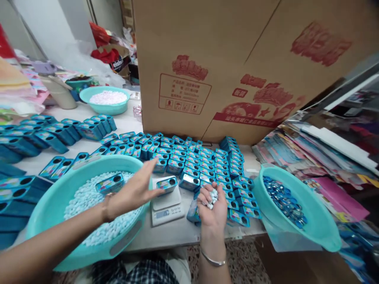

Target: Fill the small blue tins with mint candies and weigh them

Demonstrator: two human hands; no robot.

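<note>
Pellets [212, 199] half-hidden in right hand [213, 211]

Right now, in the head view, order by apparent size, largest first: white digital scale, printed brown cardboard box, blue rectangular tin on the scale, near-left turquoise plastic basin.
Brown cardboard box
Near-left turquoise basin
White digital scale
Blue rectangular tin

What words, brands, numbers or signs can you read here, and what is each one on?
"eish", ending unclear: the black box at the back.
"产品名称": the printed panel of the carton.
"汕头市": the start of the carton's red band; the rest is too blurred.
Four small pictogram signs: below that panel, too blurred to name.
Too small or blurred: the scale's display, the tins' labels.
</note>
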